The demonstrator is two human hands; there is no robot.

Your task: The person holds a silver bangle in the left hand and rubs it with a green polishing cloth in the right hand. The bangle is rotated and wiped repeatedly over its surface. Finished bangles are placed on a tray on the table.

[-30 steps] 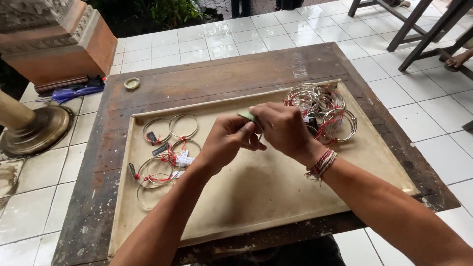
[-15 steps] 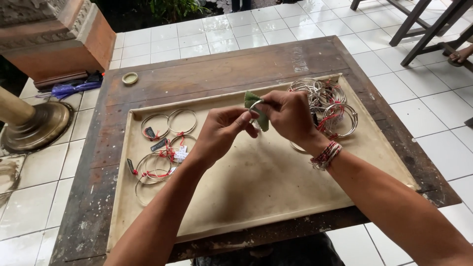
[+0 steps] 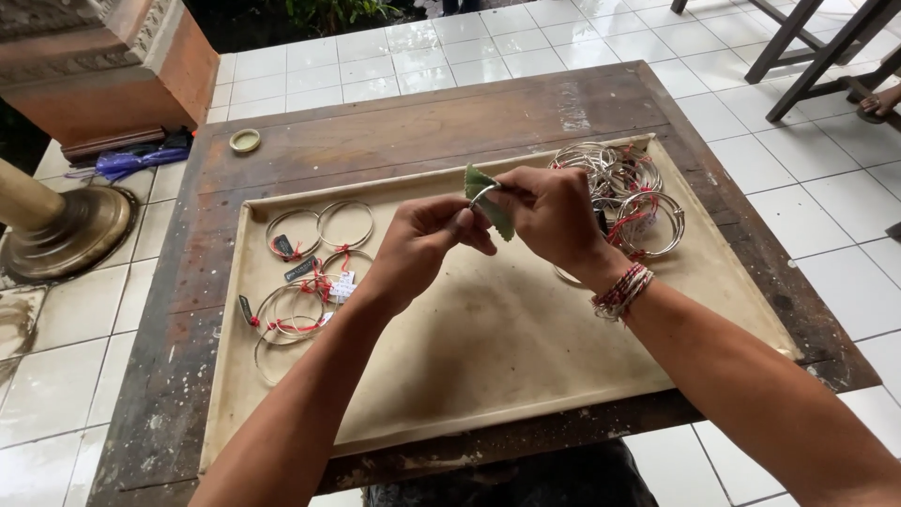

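Left hand [image 3: 422, 249]: raised mid-frame, fingers curled, fingertips pinched | Right hand [image 3: 554, 216]: raised beside it, fingers closed in pinch | Forearms: extended forward, converging; hands nearly touching.

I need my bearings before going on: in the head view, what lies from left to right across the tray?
Tagged silver bangles laid out flat → left hand → green cloth with a bangle pinched in it → right hand → heap of silver bangles tied with red string → tray's right rim.
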